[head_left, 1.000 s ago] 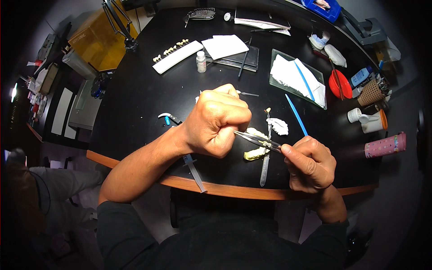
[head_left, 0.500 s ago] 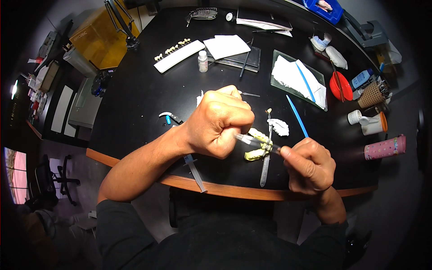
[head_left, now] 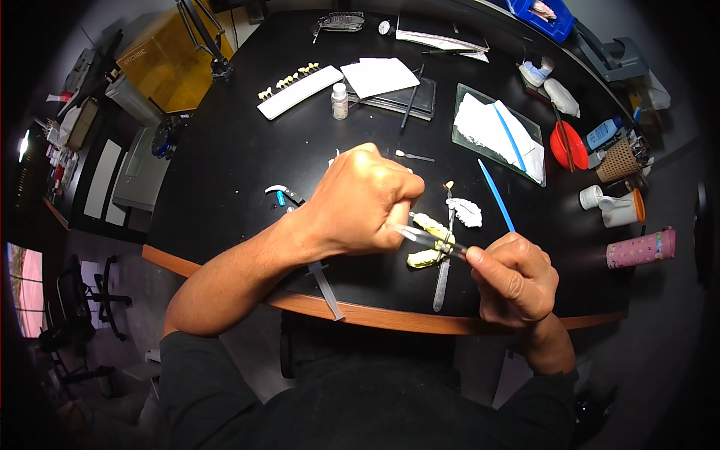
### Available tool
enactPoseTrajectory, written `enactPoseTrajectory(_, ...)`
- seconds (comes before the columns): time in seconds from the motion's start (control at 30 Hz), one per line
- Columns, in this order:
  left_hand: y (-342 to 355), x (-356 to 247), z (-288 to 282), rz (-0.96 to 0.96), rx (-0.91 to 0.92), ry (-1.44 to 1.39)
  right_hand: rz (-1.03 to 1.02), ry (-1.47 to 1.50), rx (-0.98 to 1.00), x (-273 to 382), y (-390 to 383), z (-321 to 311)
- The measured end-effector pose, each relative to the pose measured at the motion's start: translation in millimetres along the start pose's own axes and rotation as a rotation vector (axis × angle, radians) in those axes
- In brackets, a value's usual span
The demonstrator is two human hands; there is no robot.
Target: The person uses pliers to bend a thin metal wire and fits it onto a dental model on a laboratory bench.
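My left hand [head_left: 365, 199] is closed in a fist above the middle of the table; whatever its curled fingers enclose is hidden. My right hand [head_left: 517, 281] pinches a slender tool [head_left: 431, 239] with a shiny, pale, pointed front and a dark rear part. Its tip points left and meets the curled fingers of the left hand. Below and behind the tool lie yellow-green putty pieces [head_left: 425, 259] and a metal spatula [head_left: 442, 289]. A small tooth-like piece [head_left: 449, 184] stands at the spatula's far end, beside a crumpled white tissue [head_left: 468, 212].
Under my left forearm lies a clear syringe [head_left: 327, 295], near a curved metal instrument [head_left: 279, 190]. A blue stick [head_left: 495, 193] rests behind my right hand. Farther back are a white bottle [head_left: 340, 102], a white block [head_left: 300, 93], a glass plate [head_left: 463, 142], and a red bowl [head_left: 559, 144].
My left fist has turned slightly, uncovering a small instrument behind it. The slender tool's front looks thinner and more pointed. My right hand has barely moved.
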State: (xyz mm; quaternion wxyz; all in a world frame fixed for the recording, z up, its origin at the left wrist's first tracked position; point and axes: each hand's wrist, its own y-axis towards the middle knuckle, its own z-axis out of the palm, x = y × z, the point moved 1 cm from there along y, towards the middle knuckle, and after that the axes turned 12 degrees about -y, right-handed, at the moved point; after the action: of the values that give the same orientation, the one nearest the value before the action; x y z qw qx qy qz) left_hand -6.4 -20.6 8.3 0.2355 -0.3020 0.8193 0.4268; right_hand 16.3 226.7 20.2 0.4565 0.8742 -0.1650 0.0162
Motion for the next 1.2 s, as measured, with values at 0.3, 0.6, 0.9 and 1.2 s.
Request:
enactPoseTrajectory(0.3, -4, -11, 10, -0.231, -0.047, 0.154, 0.048, -0.083, 0.009, -1, 1, 4)
enactPoseTrajectory(0.6, -4, -5, 8, -0.286, -0.025, 0.197, 0.009, -0.004, 0.084, 3, 2, 3)
enactPoseTrajectory(0.9, -4, -6, 9, -0.233, -0.066, 0.139, 0.076, -0.073, 0.062, 1, 2, 2)
enactPoseTrajectory(1.2, -3, -6, 8, -0.258, -0.040, 0.119, 0.025, -0.035, 0.080, 1, 1, 0)
